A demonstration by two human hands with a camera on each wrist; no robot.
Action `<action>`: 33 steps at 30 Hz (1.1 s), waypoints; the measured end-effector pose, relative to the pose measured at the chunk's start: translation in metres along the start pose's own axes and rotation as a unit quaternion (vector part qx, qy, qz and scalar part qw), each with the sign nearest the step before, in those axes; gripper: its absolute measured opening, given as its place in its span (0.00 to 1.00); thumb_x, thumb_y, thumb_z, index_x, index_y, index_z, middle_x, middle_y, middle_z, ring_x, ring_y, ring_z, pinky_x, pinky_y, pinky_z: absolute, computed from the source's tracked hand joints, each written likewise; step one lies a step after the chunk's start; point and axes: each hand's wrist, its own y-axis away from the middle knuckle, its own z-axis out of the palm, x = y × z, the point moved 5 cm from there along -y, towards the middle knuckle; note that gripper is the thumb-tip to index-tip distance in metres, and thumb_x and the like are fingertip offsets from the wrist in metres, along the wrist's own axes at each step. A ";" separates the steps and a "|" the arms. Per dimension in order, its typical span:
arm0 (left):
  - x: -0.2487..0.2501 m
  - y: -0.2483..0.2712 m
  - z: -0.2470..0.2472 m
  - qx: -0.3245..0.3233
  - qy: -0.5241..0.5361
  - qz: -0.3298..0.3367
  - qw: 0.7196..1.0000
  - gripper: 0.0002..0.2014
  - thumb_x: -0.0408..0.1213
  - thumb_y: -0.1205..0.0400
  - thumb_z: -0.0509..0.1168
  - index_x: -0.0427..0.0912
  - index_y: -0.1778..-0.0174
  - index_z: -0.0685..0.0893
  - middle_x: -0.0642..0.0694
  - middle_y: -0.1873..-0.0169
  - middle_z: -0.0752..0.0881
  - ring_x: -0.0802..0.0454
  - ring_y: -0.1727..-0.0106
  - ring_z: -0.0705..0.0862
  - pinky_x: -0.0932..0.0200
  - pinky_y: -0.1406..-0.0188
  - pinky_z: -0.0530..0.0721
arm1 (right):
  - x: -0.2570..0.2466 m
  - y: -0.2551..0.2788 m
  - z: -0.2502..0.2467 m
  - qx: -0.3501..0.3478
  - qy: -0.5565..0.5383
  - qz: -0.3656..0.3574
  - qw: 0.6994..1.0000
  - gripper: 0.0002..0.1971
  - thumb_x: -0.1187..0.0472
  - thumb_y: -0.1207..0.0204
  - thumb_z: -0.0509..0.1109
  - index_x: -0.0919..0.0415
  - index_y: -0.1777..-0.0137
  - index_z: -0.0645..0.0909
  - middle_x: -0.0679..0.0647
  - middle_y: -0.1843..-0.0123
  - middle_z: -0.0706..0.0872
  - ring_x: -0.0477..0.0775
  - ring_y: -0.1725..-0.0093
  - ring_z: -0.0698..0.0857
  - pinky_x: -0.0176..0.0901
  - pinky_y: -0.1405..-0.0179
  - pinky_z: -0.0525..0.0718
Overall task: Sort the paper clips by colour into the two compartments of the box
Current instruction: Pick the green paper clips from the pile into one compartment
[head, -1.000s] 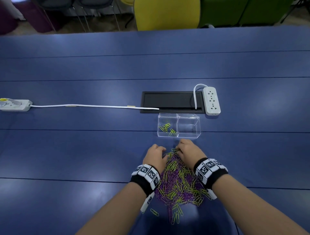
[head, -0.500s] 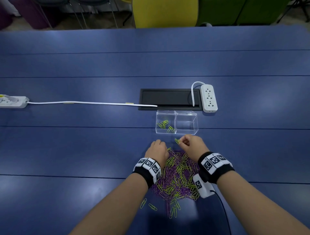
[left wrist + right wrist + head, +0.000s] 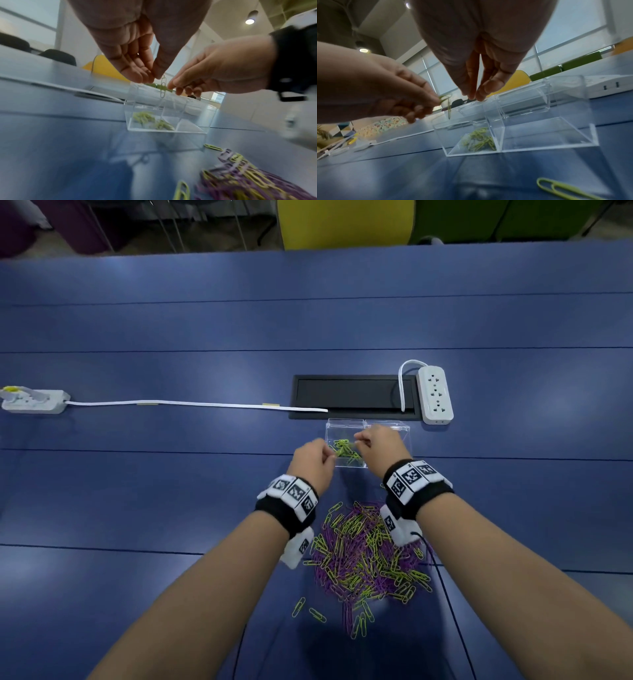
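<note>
Dropping green clips into the left compartment of the clear box.

Both hands hover over the clear acrylic two-compartment box (image 3: 368, 426) on the blue counter (image 3: 171, 491). The left hand (image 3: 313, 462) pinches a yellow-green wire paper clip (image 3: 163, 86) that dangles above the left compartment, where a small heap of green clips (image 3: 479, 139) already lies; the right compartment looks bare. The right hand (image 3: 378, 448) has thumb and fingertips (image 3: 481, 93) drawn narrow; I cannot tell whether it holds a clip. The mixed pile of purple and green clips (image 3: 366, 553) lies near the person, well short of sorted. Next move, likely: let the clip fall left of the divider, then go back to the pile.
</note>
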 end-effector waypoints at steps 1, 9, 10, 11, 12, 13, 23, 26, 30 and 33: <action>0.006 -0.008 -0.003 0.005 -0.005 0.011 1.000 0.03 0.36 0.20 0.64 0.42 0.59 0.82 0.46 0.60 0.86 0.47 0.56 0.84 0.53 0.52 0.83 | 0.001 0.005 -0.002 0.016 0.005 -0.010 1.000 0.10 0.60 0.22 0.66 0.61 0.48 0.88 0.59 0.46 0.87 0.58 0.46 0.85 0.47 0.41 0.81; 0.019 -0.042 0.018 -0.052 -0.190 0.052 0.979 0.08 0.30 0.19 0.58 0.33 0.50 0.83 0.36 0.46 0.81 0.37 0.44 0.81 0.44 0.48 0.83 | 0.010 0.068 0.039 -0.045 0.008 -0.056 0.997 0.10 0.64 0.23 0.64 0.59 0.48 0.88 0.57 0.49 0.85 0.57 0.47 0.82 0.49 0.41 0.80; 0.016 -0.041 0.021 -0.057 -0.193 0.056 0.978 0.09 0.29 0.18 0.59 0.32 0.48 0.83 0.36 0.43 0.80 0.37 0.41 0.80 0.42 0.45 0.83 | 0.007 0.071 0.048 -0.072 0.031 -0.085 0.993 0.12 0.64 0.23 0.64 0.59 0.44 0.87 0.58 0.47 0.84 0.59 0.43 0.80 0.47 0.38 0.77; 0.014 -0.038 0.022 -0.060 -0.188 0.062 0.978 0.10 0.30 0.18 0.60 0.32 0.45 0.83 0.36 0.41 0.78 0.37 0.38 0.78 0.41 0.42 0.81 | 0.005 0.073 0.057 -0.094 0.055 -0.110 0.988 0.14 0.65 0.22 0.64 0.59 0.40 0.85 0.58 0.44 0.83 0.60 0.40 0.77 0.47 0.36 0.74; 0.013 -0.034 0.022 -0.056 -0.177 0.070 0.980 0.11 0.32 0.17 0.61 0.33 0.42 0.83 0.36 0.40 0.78 0.37 0.38 0.77 0.42 0.41 0.81 | 0.002 0.073 0.064 -0.109 0.072 -0.127 0.983 0.15 0.65 0.22 0.64 0.59 0.37 0.83 0.58 0.42 0.81 0.60 0.39 0.75 0.47 0.35 0.72; 0.011 -0.027 0.020 -0.047 -0.160 0.077 0.983 0.12 0.33 0.16 0.61 0.34 0.40 0.83 0.37 0.41 0.77 0.39 0.39 0.77 0.43 0.41 0.80 | 0.001 0.072 0.069 -0.118 0.081 -0.135 0.980 0.17 0.65 0.22 0.64 0.59 0.35 0.82 0.57 0.40 0.81 0.60 0.38 0.73 0.48 0.34 0.72; -0.056 0.075 0.036 -0.044 -0.087 -0.084 0.992 0.05 0.42 0.20 0.66 0.45 0.56 0.83 0.46 0.52 0.82 0.46 0.48 0.82 0.53 0.50 0.80 | 0.000 0.064 0.085 -0.119 0.143 -0.171 0.968 0.10 0.61 0.21 0.64 0.63 0.47 0.85 0.57 0.46 0.81 0.58 0.42 0.74 0.49 0.38 0.74; -0.051 0.076 0.044 -0.052 -0.092 -0.064 0.992 0.06 0.41 0.19 0.65 0.43 0.54 0.83 0.43 0.50 0.81 0.44 0.47 0.81 0.49 0.48 0.82 | 0.004 0.060 0.085 -0.124 0.142 -0.138 0.972 0.07 0.62 0.22 0.63 0.62 0.53 0.82 0.57 0.48 0.80 0.58 0.43 0.74 0.46 0.38 0.73; -0.047 0.074 0.050 -0.074 -0.144 -0.037 0.986 0.10 0.40 0.17 0.61 0.38 0.47 0.82 0.41 0.45 0.79 0.42 0.41 0.78 0.46 0.45 0.81 | 0.012 0.057 0.079 -0.138 0.174 -0.101 0.970 0.09 0.63 0.22 0.59 0.64 0.47 0.78 0.59 0.45 0.80 0.60 0.41 0.75 0.46 0.36 0.68; -0.044 0.070 0.054 -0.089 -0.177 -0.021 0.980 0.13 0.39 0.16 0.59 0.34 0.43 0.79 0.38 0.41 0.77 0.40 0.37 0.75 0.46 0.43 0.78 | 0.015 0.056 0.066 -0.133 0.125 -0.053 0.982 0.12 0.67 0.21 0.59 0.64 0.39 0.77 0.60 0.38 0.80 0.61 0.36 0.75 0.46 0.35 0.70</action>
